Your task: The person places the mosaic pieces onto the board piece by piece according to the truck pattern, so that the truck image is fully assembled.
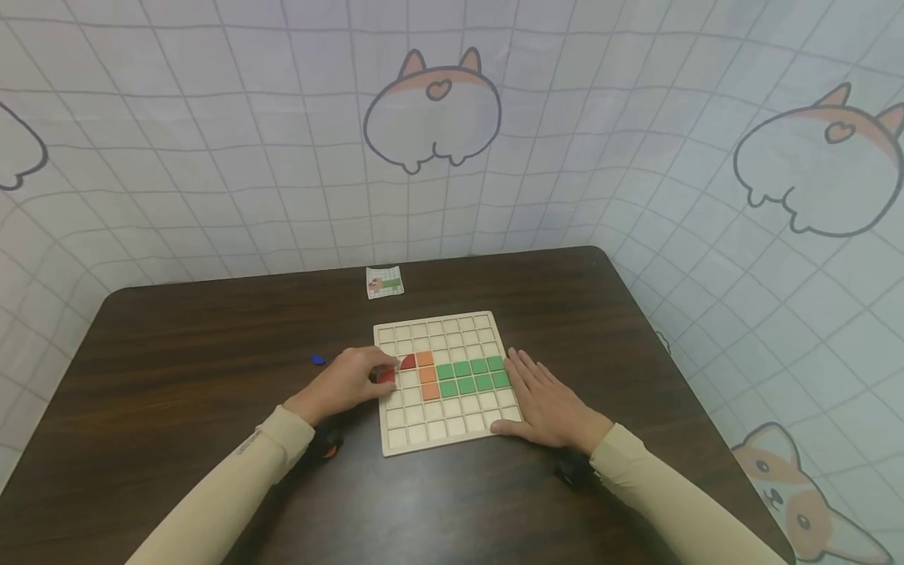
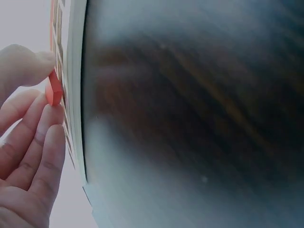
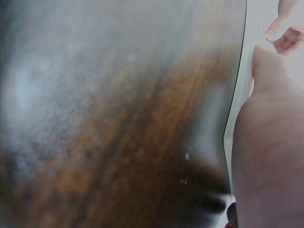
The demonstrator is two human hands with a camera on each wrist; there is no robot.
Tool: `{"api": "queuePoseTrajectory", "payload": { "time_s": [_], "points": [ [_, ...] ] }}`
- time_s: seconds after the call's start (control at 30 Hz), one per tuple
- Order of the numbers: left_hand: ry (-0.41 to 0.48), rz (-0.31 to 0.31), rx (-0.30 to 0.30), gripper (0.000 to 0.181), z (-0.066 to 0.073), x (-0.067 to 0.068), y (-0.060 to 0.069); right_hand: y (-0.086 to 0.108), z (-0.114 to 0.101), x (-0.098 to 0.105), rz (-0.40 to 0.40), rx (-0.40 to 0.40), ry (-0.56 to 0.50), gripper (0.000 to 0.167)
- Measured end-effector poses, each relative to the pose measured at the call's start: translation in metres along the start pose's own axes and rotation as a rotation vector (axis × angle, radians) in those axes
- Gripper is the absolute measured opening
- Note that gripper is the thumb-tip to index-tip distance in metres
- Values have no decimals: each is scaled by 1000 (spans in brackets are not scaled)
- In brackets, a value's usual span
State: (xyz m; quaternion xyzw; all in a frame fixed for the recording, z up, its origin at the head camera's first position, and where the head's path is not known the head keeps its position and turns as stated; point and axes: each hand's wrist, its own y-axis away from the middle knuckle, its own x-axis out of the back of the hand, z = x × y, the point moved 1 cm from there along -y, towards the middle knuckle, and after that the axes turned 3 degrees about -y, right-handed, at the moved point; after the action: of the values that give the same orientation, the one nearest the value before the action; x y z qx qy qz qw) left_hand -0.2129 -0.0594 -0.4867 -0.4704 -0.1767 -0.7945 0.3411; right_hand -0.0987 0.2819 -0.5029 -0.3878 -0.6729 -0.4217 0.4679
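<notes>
A pale gridded board (image 1: 452, 323) lies on the dark table. At its left edge my left hand (image 1: 346, 384) pinches a red tile (image 2: 54, 90) between thumb and fingers, low over the cells. Just beyond those fingertips sits a red round-edged piece (image 1: 408, 362). Three orange tiles (image 1: 428, 374) form a column beside it, and two rows of green tiles (image 1: 480, 366) run from there to the right edge. My right hand (image 1: 547, 404) rests along the board's right side, fingers straight and thumb at the near right corner. The right wrist view shows mostly blurred table.
A small blue piece (image 1: 318, 359) lies on the table (image 1: 198, 353) left of my left hand. Farther back, a small printed card (image 1: 384, 282) shows a coloured grid pattern. A patterned white curtain (image 1: 282, 157) hangs behind the table and along its right side.
</notes>
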Motion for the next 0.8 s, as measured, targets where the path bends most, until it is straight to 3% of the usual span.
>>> {"api": "queuePoseTrajectory", "payload": {
  "time_s": [0.27, 0.8],
  "points": [
    [10, -39, 1, 37, 2, -1, -3, 0, -1, 1, -4, 3, -7, 113],
    [1, -60, 5, 37, 3, -3, -7, 0, 0, -1, -5, 0, -17, 113]
  ]
}}
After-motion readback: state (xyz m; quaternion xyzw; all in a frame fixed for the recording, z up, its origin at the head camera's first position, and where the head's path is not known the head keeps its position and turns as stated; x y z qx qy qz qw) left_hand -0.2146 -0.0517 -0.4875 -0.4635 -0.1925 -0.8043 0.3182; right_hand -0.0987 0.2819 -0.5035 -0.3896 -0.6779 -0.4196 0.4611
